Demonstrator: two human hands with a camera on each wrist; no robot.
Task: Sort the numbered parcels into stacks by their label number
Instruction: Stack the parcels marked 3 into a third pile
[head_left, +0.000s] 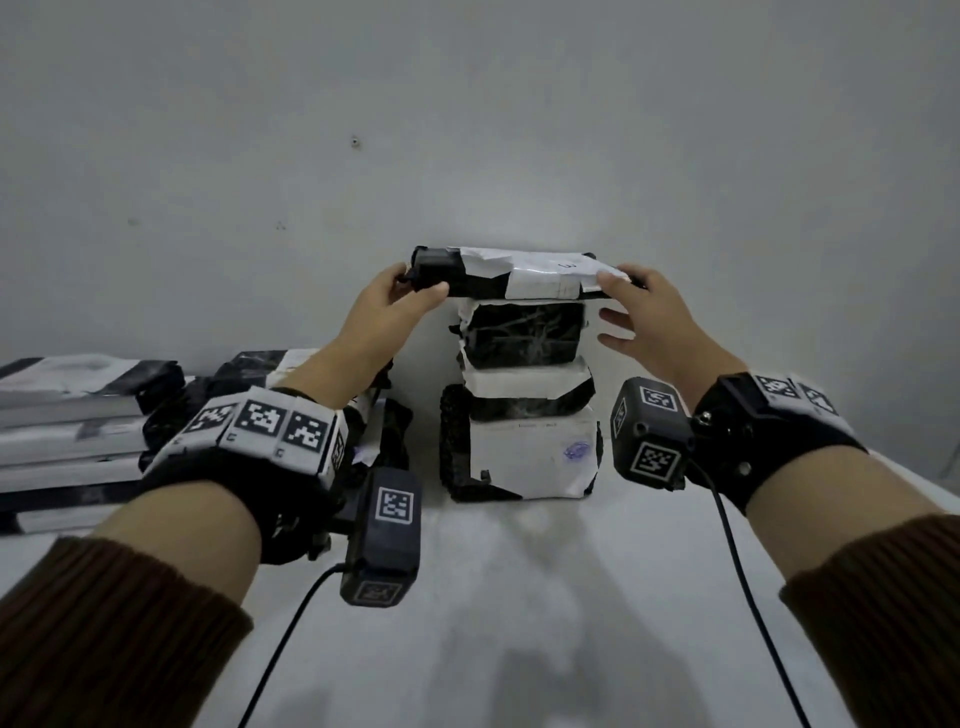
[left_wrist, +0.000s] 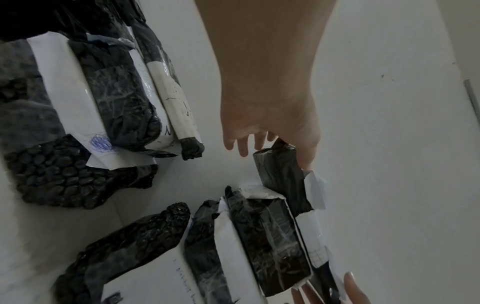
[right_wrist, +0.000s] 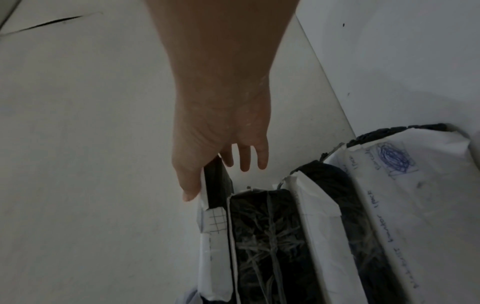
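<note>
A stack of black-wrapped parcels with white paper labels stands against the wall. Its bottom parcel (head_left: 524, 452) carries a blue scribble. Above it sit a thin parcel (head_left: 524, 389) and a taped black one (head_left: 524, 332). The top parcel (head_left: 519, 278) lies level over them, with a handwritten mark on its label. My left hand (head_left: 415, 283) grips its left black end (left_wrist: 283, 176) between thumb and fingers. My right hand (head_left: 610, 299) holds the right end (right_wrist: 217, 185), thumb on top, fingers spread underneath. Whether the parcel rests fully on the stack is unclear.
A pile of flat parcels (head_left: 72, 415) lies at the far left, and another pile of black-wrapped ones (head_left: 260, 369) sits behind my left wrist. The wall (head_left: 467, 130) is right behind the stacks. White tabletop (head_left: 519, 597) stretches toward me.
</note>
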